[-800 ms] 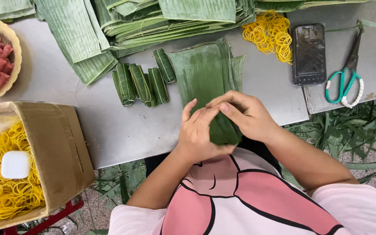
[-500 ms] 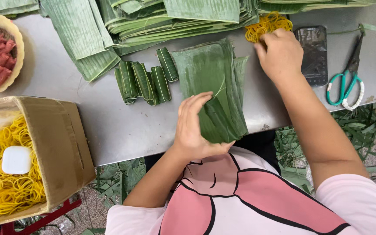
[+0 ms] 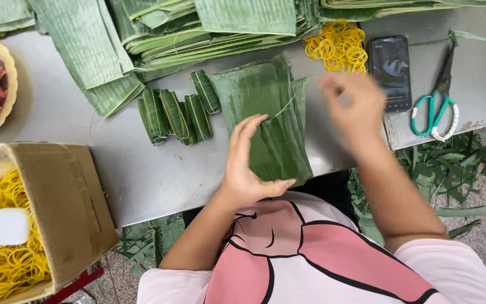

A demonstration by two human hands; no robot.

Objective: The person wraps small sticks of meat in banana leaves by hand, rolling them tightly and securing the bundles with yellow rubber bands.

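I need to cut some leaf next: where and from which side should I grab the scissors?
Take the scissors by the teal handle loops, coming from the near table edge on the right. The loops point toward the person and the blades point away, beside the dark phone. The right hand, blurred in the air, is likely the closer one.

Left hand [image 3: 248, 169] pins folded leaf bundle [image 3: 274, 152]; right hand [image 3: 355, 110] blurred.

Bright, even light — right hand [image 3: 352, 110] blurred.

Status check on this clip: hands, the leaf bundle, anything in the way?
Left hand clamps the folded leaf bundle at the table edge. Right hand blurred, above the table beside the yellow rubber bands. Nothing between hands and bundle.
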